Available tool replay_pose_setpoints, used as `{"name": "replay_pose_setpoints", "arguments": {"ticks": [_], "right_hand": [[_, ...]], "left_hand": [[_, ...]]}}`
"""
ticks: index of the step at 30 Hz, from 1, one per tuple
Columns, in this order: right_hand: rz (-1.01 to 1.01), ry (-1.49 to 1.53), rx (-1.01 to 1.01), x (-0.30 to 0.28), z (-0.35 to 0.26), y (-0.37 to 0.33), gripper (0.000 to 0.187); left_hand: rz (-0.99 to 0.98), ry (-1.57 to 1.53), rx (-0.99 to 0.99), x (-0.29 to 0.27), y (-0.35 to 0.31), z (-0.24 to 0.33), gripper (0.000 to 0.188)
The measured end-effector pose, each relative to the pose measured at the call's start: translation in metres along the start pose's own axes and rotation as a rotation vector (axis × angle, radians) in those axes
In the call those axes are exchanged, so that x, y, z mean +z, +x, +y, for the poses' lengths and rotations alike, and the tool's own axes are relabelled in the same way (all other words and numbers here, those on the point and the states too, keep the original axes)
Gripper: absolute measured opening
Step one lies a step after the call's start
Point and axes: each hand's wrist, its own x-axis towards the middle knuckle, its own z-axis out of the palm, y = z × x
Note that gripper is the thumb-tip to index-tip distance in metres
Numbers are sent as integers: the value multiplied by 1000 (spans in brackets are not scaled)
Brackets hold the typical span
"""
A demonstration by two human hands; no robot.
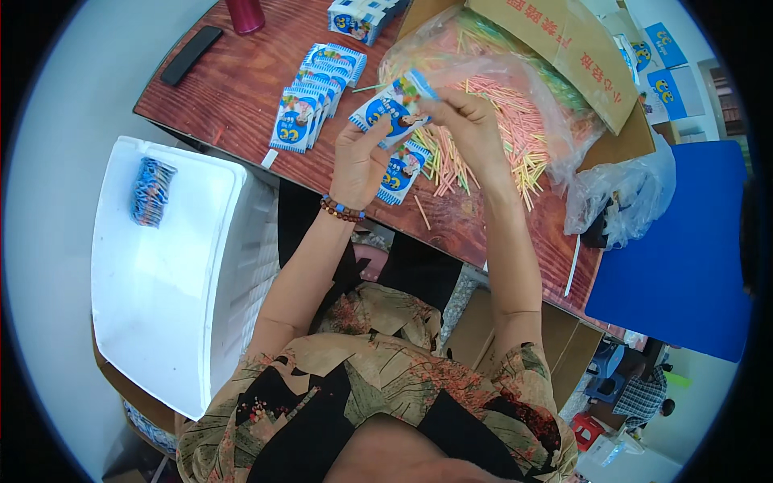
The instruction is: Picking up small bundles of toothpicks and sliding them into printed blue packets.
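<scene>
Over the table's front part I hold a small blue and white packet (386,101) up between both hands. My left hand (359,167), with beaded bracelets on its wrist, pinches its lower left part. The fingers of my right hand (473,129) are closed on its right end. Just beneath lies another such packet (401,174), partly covered by my left hand. Thin pink, yellow and green sticks (515,133) are heaped beside and behind my right hand, spilling from a clear plastic bag (415,56). To the left, several similar packets (296,119) overlap in a row.
A white foam box (161,298) at the left holds a bundle of packets (151,191). An open cardboard box (564,48) stands behind the sticks. A black oblong object (192,55) and red cylinder (245,14) lie far left. A crumpled clear bag (636,189) sits right, near a blue panel (676,258).
</scene>
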Motion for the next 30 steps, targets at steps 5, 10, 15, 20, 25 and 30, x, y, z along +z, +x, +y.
{"name": "replay_pose_setpoints", "arguments": {"ticks": [5, 10, 15, 20, 25, 30], "right_hand": [[-32, -73, 25, 27, 3, 6, 17], [-72, -69, 34, 37, -16, 11, 16], [-123, -236, -80, 49, -18, 13, 18], [-79, 7, -37, 68, -18, 18, 18], [-89, 4, 100, 87, 31, 38, 16], [-51, -140, 110, 141, 78, 52, 18]], "left_hand": [[4, -188, 26, -6, 0, 5, 22], [19, -196, 24, -23, -3, 10, 25], [-7, -238, 54, -31, -14, 20, 26], [176, -144, 174, -40, -23, 32, 20], [445, 281, 415, -54, -44, 44, 28], [519, 1482, 774, -74, -58, 62, 41]]}}
